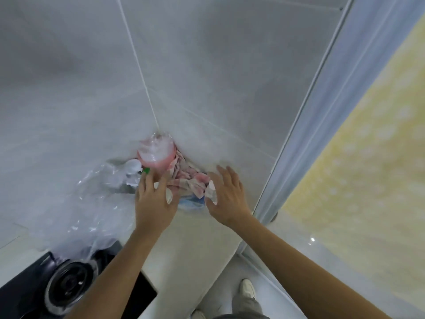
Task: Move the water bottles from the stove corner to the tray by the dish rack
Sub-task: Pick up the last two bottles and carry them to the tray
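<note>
The view is blurred. A clear bottle with a pink label [156,155] stands in the tiled corner. In front of it lie a crumpled pink and white cloth [188,178] and a bottle with a blue label [192,202], mostly hidden by my hands. My left hand [154,199] hovers with fingers spread just in front of the pink bottle, over a whitish bottle top [169,195]. My right hand [226,199] is spread open to the right of the cloth, beside another whitish bottle top [210,192]. Neither hand grips anything.
White caps [132,172] and a green bit [146,170] sit left of the pink bottle. Clear plastic wrap [80,208] drapes over the counter toward the black stove burner [69,286]. A sliding door frame [299,134] and yellow patterned panel [356,157] stand on the right.
</note>
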Action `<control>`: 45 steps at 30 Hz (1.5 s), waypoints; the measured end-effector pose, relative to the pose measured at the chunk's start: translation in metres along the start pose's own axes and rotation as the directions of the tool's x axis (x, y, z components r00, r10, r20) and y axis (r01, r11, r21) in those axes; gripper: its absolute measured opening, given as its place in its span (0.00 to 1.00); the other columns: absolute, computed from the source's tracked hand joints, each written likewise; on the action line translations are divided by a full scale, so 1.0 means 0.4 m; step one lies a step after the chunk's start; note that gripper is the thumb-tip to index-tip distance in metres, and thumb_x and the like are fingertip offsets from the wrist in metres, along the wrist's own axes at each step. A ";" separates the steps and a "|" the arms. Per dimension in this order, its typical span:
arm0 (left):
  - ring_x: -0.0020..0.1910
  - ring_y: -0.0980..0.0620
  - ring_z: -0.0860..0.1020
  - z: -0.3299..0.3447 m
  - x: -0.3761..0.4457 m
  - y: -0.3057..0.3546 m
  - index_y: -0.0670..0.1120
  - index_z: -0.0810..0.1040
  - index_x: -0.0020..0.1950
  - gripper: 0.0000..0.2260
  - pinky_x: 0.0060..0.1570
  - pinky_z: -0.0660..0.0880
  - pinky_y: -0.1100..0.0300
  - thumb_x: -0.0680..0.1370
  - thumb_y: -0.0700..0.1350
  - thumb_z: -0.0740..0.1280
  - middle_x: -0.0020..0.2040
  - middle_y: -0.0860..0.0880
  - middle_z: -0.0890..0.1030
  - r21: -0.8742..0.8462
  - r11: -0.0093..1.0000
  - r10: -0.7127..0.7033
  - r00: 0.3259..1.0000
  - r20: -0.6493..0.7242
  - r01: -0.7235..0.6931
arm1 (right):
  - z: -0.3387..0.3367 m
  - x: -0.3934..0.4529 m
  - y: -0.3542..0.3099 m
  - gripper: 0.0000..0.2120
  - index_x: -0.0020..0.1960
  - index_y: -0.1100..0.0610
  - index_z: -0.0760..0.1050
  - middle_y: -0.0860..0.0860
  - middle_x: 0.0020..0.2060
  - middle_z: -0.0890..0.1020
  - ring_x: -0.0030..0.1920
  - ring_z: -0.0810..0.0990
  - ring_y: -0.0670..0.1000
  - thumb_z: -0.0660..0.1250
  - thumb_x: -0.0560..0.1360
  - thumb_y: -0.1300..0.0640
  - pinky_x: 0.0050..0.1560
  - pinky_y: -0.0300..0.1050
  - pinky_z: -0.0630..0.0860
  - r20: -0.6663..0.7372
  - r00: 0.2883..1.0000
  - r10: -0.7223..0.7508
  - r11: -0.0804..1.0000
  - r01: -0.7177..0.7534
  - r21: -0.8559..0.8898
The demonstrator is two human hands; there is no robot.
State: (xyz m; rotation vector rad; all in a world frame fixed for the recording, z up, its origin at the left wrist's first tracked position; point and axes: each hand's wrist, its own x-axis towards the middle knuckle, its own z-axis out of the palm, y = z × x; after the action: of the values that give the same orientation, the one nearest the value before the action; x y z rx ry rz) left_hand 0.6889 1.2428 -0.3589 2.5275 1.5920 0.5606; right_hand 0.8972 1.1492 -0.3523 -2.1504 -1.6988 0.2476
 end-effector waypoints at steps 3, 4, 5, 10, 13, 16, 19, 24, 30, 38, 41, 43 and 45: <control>0.74 0.30 0.68 0.051 0.069 -0.021 0.50 0.69 0.78 0.30 0.66 0.74 0.32 0.78 0.56 0.71 0.75 0.37 0.69 -0.006 0.996 -0.088 0.995 0.037 0.089 | 0.030 0.075 0.047 0.33 0.79 0.49 0.65 0.56 0.79 0.66 0.80 0.61 0.62 0.60 0.77 0.38 0.77 0.60 0.65 0.070 0.997 0.025 0.998 -0.029 0.053; 0.73 0.30 0.68 0.066 0.084 -0.029 0.50 0.69 0.78 0.30 0.65 0.75 0.32 0.78 0.57 0.72 0.75 0.37 0.69 -0.024 0.993 -0.114 0.991 0.071 0.115 | 0.050 0.091 0.066 0.32 0.77 0.49 0.67 0.56 0.75 0.71 0.75 0.68 0.62 0.66 0.76 0.42 0.72 0.60 0.72 0.076 0.997 0.008 0.996 -0.014 0.084; 0.72 0.31 0.69 0.077 0.094 -0.035 0.51 0.68 0.78 0.30 0.64 0.75 0.34 0.79 0.58 0.72 0.75 0.37 0.69 -0.043 0.986 -0.153 0.981 0.121 0.159 | 0.071 0.099 0.086 0.32 0.75 0.48 0.67 0.56 0.70 0.75 0.68 0.73 0.62 0.71 0.73 0.45 0.65 0.60 0.77 0.086 0.996 -0.006 0.993 -0.004 0.117; 0.64 0.34 0.78 0.134 0.116 -0.064 0.46 0.73 0.73 0.23 0.59 0.79 0.41 0.81 0.53 0.71 0.67 0.39 0.74 -0.156 0.946 -0.239 0.938 0.252 0.283 | 0.133 0.122 0.148 0.32 0.78 0.49 0.66 0.53 0.63 0.78 0.60 0.77 0.59 0.72 0.77 0.47 0.60 0.52 0.75 0.262 0.965 -0.007 0.984 -0.041 0.176; 0.59 0.38 0.81 0.148 0.126 -0.075 0.46 0.76 0.68 0.20 0.55 0.80 0.44 0.79 0.52 0.73 0.64 0.42 0.79 -0.178 0.943 -0.240 0.946 0.219 0.281 | 0.157 0.136 0.168 0.29 0.73 0.51 0.71 0.52 0.60 0.80 0.58 0.80 0.58 0.75 0.74 0.48 0.55 0.47 0.73 0.280 0.960 0.017 0.958 -0.095 0.270; 0.56 0.44 0.80 0.164 0.124 -0.084 0.47 0.76 0.63 0.21 0.53 0.78 0.50 0.75 0.51 0.79 0.57 0.47 0.82 -0.283 0.891 -0.316 0.932 0.176 0.356 | 0.185 0.143 0.188 0.30 0.68 0.47 0.71 0.47 0.59 0.82 0.58 0.81 0.53 0.79 0.70 0.48 0.52 0.42 0.73 0.299 0.952 0.058 0.913 -0.172 0.370; 0.53 0.48 0.78 0.171 0.112 -0.087 0.47 0.75 0.63 0.27 0.53 0.75 0.52 0.70 0.46 0.84 0.54 0.52 0.81 -0.411 0.801 -0.401 0.900 0.170 0.435 | 0.203 0.133 0.200 0.37 0.75 0.41 0.67 0.41 0.65 0.80 0.63 0.79 0.46 0.80 0.70 0.46 0.58 0.41 0.74 0.328 0.941 0.086 0.885 -0.223 0.409; 0.52 0.41 0.80 0.218 0.065 -0.104 0.45 0.77 0.61 0.26 0.52 0.75 0.50 0.69 0.46 0.84 0.51 0.48 0.81 -0.444 0.699 -0.500 0.827 0.257 0.561 | 0.209 0.123 0.212 0.33 0.69 0.42 0.69 0.40 0.61 0.80 0.59 0.80 0.47 0.80 0.68 0.43 0.54 0.40 0.73 0.317 0.944 0.096 0.902 -0.217 0.373; 0.47 0.44 0.82 0.208 0.031 -0.100 0.51 0.78 0.55 0.19 0.50 0.74 0.53 0.71 0.48 0.83 0.45 0.50 0.82 -0.444 0.746 -0.407 0.868 0.285 0.496 | 0.205 0.080 0.204 0.35 0.67 0.44 0.72 0.45 0.60 0.80 0.55 0.83 0.51 0.81 0.64 0.40 0.57 0.49 0.79 0.286 0.958 0.013 0.956 -0.096 0.276; 0.47 0.59 0.84 0.196 -0.140 -0.086 0.61 0.77 0.56 0.23 0.47 0.80 0.55 0.67 0.57 0.83 0.47 0.60 0.86 -0.447 0.776 -0.309 0.886 0.346 0.445 | 0.214 -0.013 0.178 0.37 0.67 0.44 0.67 0.46 0.59 0.74 0.54 0.81 0.51 0.75 0.66 0.30 0.55 0.49 0.77 0.391 0.919 -0.056 0.988 -0.005 0.154; 0.45 0.59 0.84 0.194 -0.199 -0.071 0.58 0.79 0.56 0.24 0.45 0.81 0.58 0.66 0.54 0.85 0.47 0.60 0.85 -0.473 0.762 -0.316 0.892 0.324 0.442 | 0.227 -0.041 0.173 0.40 0.69 0.45 0.68 0.43 0.62 0.73 0.57 0.79 0.49 0.75 0.65 0.28 0.56 0.47 0.77 0.363 0.931 -0.035 0.980 -0.038 0.193; 0.45 0.60 0.84 0.192 -0.216 -0.058 0.58 0.80 0.54 0.23 0.44 0.80 0.66 0.66 0.48 0.86 0.47 0.61 0.85 -0.525 0.704 -0.358 0.877 0.320 0.479 | 0.235 -0.049 0.174 0.40 0.68 0.44 0.68 0.41 0.63 0.75 0.59 0.78 0.47 0.77 0.64 0.29 0.58 0.45 0.77 0.359 0.933 -0.009 0.957 -0.096 0.275; 0.47 0.61 0.84 0.199 -0.217 -0.057 0.59 0.81 0.53 0.23 0.46 0.82 0.68 0.65 0.45 0.86 0.46 0.62 0.86 -0.570 0.622 -0.417 0.843 0.340 0.538 | 0.238 -0.053 0.173 0.40 0.67 0.42 0.68 0.39 0.60 0.78 0.56 0.79 0.45 0.80 0.62 0.31 0.58 0.44 0.77 0.383 0.923 0.032 0.915 -0.182 0.361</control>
State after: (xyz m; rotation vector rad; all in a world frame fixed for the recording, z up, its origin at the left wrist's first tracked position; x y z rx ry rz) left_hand 0.6648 1.1845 -0.4610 1.5082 1.5554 0.6467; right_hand 0.9185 1.1338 -0.4690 -1.9773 -1.5425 0.9958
